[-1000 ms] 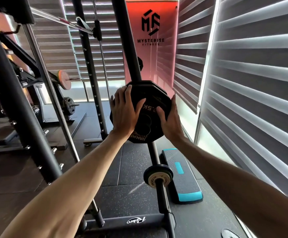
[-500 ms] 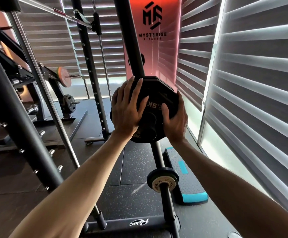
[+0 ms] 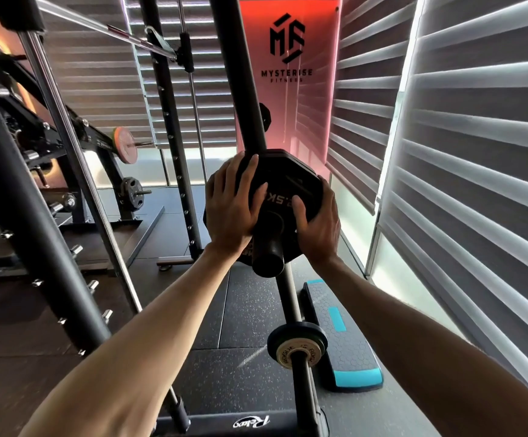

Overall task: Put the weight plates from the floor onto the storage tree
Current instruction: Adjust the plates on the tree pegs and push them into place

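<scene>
A black many-sided weight plate [image 3: 291,184] marked 2.5 kg sits on a black peg [image 3: 269,250] that sticks out toward me from the storage tree's upright post [image 3: 237,89]. The peg's end pokes through the plate's hole. My left hand [image 3: 232,209] presses flat on the plate's left face. Gripping the plate's right edge is my right hand [image 3: 318,225]. Lower on the post, a small plate [image 3: 297,345] with a gold centre hangs on another peg.
A black-and-teal step platform [image 3: 341,335] lies on the rubber floor right of the post. Window blinds [image 3: 461,152] close in on the right. A rack with a chrome guide rod [image 3: 76,159] and a thick black post [image 3: 20,209] stands at left.
Both hands have pushed the plate further onto the peg; the peg's end now sticks out through the hole. The view has shifted slightly closer.
</scene>
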A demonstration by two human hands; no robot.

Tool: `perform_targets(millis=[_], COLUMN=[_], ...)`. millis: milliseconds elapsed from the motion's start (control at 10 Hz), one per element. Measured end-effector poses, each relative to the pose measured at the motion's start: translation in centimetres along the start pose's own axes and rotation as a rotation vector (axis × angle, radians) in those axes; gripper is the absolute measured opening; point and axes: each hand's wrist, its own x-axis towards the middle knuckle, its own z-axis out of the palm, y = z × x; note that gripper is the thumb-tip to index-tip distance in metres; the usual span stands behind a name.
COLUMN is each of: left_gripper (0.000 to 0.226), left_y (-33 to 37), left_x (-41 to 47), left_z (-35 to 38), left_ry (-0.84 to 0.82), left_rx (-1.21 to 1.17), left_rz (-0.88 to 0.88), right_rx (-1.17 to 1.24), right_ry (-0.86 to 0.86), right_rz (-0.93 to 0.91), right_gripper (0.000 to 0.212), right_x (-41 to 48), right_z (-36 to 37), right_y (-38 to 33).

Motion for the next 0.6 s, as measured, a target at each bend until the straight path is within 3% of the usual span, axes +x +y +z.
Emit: perform_targets(millis=[300, 600], left_gripper=[0.042, 0.042], left_y=[-0.9, -0.2], left_x=[-0.2, 2.3], left_z=[0.4, -2.4], left_ry=[-0.023, -0.193], left_rx=[-0.060, -0.066], left_rz=[0.062, 0.069], right_rx=[-0.004, -0.162], right_ry=[0.025, -0.131], right_rz=[-0.013, -0.111], right_gripper=[0.068, 0.062], right_x=[0.1, 1.7], right_z=[0.5, -3.1], right_y=[0.8, -1.5])
